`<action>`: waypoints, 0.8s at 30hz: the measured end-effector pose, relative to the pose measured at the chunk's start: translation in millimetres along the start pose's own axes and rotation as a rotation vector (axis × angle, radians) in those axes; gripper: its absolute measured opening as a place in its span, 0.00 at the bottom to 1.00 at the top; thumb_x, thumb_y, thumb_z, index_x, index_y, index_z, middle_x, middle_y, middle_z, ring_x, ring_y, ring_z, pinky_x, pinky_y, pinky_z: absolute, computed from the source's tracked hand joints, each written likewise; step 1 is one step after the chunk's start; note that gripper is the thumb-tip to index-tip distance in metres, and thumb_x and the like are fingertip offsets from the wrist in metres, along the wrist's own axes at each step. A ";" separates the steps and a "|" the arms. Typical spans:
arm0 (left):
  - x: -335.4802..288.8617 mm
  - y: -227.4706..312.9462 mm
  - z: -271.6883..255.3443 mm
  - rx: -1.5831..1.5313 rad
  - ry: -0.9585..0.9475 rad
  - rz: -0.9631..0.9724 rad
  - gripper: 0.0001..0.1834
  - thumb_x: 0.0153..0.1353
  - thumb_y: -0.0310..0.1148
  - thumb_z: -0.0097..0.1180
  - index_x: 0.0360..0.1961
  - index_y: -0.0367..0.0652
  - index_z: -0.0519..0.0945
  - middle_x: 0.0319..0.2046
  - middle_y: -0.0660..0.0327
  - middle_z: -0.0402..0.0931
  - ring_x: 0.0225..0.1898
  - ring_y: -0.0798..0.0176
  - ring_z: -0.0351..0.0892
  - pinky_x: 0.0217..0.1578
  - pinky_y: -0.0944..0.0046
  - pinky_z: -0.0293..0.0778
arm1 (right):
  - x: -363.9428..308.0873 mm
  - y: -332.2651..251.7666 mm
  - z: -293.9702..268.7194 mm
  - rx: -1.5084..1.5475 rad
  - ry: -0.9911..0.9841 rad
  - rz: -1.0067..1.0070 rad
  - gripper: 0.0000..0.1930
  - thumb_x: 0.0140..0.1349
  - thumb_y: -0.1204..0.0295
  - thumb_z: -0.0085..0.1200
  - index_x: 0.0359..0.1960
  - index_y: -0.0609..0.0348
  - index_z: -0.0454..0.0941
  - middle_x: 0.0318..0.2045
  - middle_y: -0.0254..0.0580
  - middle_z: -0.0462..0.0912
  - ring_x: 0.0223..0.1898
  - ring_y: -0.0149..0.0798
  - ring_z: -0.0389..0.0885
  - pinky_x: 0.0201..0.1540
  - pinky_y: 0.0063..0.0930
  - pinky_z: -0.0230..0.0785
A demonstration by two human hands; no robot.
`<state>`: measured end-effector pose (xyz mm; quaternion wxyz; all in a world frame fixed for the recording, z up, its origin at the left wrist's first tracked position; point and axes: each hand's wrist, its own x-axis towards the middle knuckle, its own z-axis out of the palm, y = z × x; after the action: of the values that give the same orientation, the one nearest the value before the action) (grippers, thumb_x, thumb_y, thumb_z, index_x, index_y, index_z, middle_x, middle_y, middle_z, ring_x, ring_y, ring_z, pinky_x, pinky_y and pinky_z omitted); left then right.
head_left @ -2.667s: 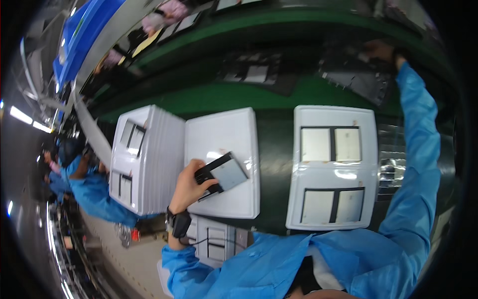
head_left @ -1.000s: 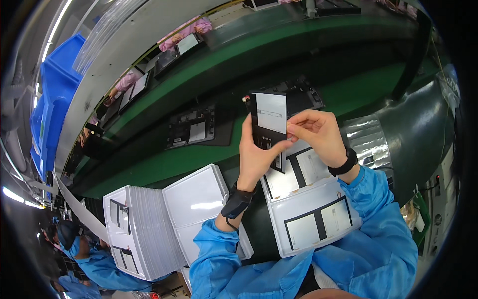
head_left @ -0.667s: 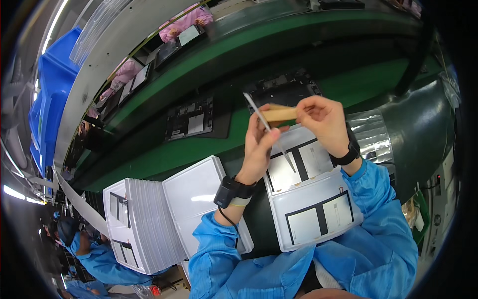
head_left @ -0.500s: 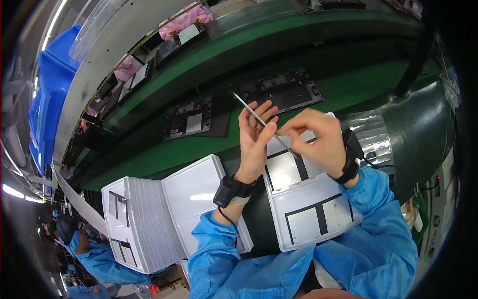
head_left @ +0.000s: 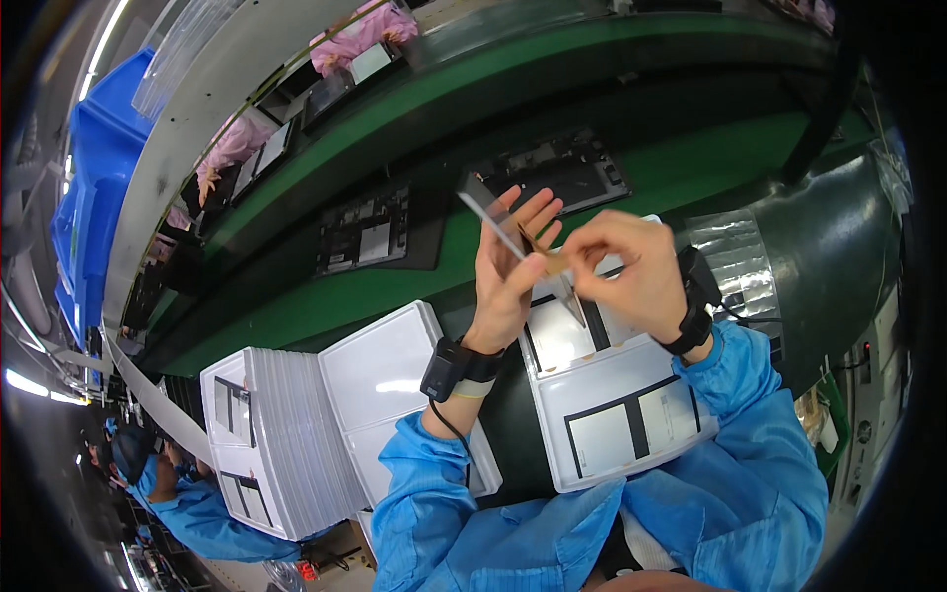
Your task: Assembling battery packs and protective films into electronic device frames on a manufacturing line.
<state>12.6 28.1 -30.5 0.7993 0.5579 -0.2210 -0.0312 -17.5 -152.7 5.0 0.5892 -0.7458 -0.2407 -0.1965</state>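
Head view, nearest first: two blue-sleeved forearms rise from the lower edge over a white tray (head_left: pixel 631 419) with dark-framed rectangular pockets, and beside it an empty white tray (head_left: pixel 380 370) next to a tall stack of trays (head_left: pixel 271 434). Above the right-hand tray, the left hand (head_left: pixel 508 271) is raised with its fingers spread and nearly straight, backing a thin flat panel (head_left: pixel 493 219) that stands edge-on to the camera; the panel leans against the palm and fingers, apparently pinned by the thumb rather than wrapped. The right hand (head_left: pixel 631 276) is closed in a pinch on a small tan strip (head_left: pixel 547 259) at the panel's lower edge, fingertips pressed together. By the look of it, the step in hand is peeling or pulling this tab from the panel; the next move would call for a steady pull along the surface while the left hand keeps the panel from flexing. Beyond the hands runs a green conveyor belt (head_left: pixel 395 286) carrying dark flat assemblies (head_left: pixel 370 237). Farther off, people in pink sleeves (head_left: pixel 360 30) work along the opposite side.
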 end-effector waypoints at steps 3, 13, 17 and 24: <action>-0.4 15.0 0.9 -0.248 0.051 -0.015 0.50 0.60 0.56 0.58 0.75 0.38 0.53 0.73 0.37 0.56 0.75 0.40 0.58 0.75 0.42 0.54 | 9.9 -2.4 -14.3 -0.188 0.153 -0.059 0.08 0.52 0.84 0.63 0.35 0.65 0.84 0.30 0.41 0.84 0.29 0.32 0.86 0.35 0.23 0.77; -6.0 23.5 2.7 -0.115 0.195 0.233 0.44 0.65 0.51 0.56 0.74 0.38 0.55 0.72 0.37 0.58 0.74 0.37 0.59 0.75 0.39 0.54 | -24.5 -53.4 19.1 -0.385 0.005 -0.235 0.08 0.52 0.81 0.66 0.35 0.62 0.83 0.28 0.40 0.80 0.27 0.42 0.83 0.31 0.30 0.78; -4.1 27.9 7.6 -0.280 0.007 0.183 0.50 0.60 0.58 0.55 0.75 0.38 0.55 0.72 0.37 0.57 0.73 0.35 0.59 0.74 0.39 0.54 | -23.8 -57.1 5.6 -0.296 -0.067 -0.131 0.09 0.51 0.82 0.65 0.35 0.62 0.82 0.28 0.40 0.80 0.27 0.40 0.84 0.32 0.28 0.78; -9.9 40.8 -9.3 -0.737 -0.217 -0.068 0.61 0.54 0.67 0.51 0.76 0.30 0.48 0.71 0.31 0.56 0.68 0.28 0.64 0.74 0.40 0.56 | -76.5 -69.5 -140.7 -0.531 0.349 0.238 0.15 0.57 0.86 0.55 0.46 0.63 0.81 0.35 0.35 0.82 0.40 0.25 0.81 0.44 0.21 0.75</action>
<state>-0.7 54.6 0.7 0.9168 0.2339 -0.2595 -0.1937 -121.6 -286.3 47.5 0.4257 -0.8512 0.0122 -0.3068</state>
